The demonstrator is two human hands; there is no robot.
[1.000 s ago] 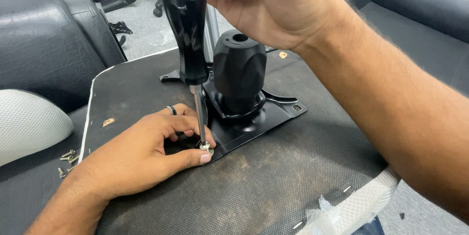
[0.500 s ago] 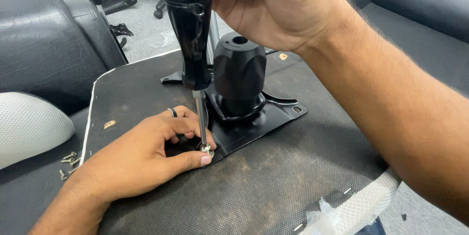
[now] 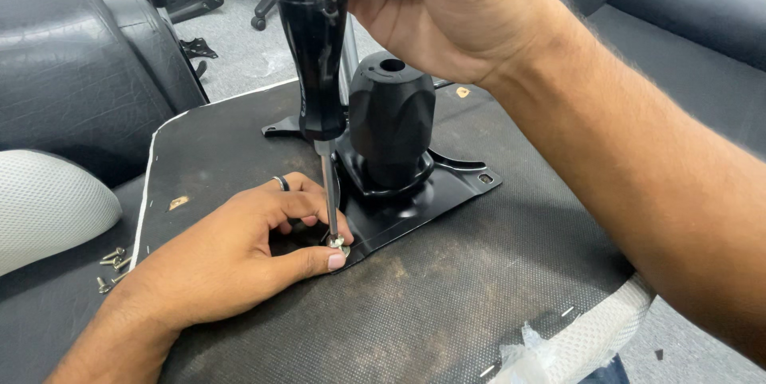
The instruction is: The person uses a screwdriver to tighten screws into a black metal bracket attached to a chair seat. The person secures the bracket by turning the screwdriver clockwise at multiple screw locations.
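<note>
your right hand [image 3: 447, 13] is clenched around the black handle of the screwdriver [image 3: 315, 49], held upright with its tip on the screw [image 3: 337, 243] at the near corner of the black metal plate [image 3: 415, 208]. your left hand [image 3: 231, 260] rests on the upturned seat base [image 3: 447, 304], fingers [image 3: 323, 260] pinching the screw and washer. loose screws [image 3: 112, 266] lie to the left.
</note>
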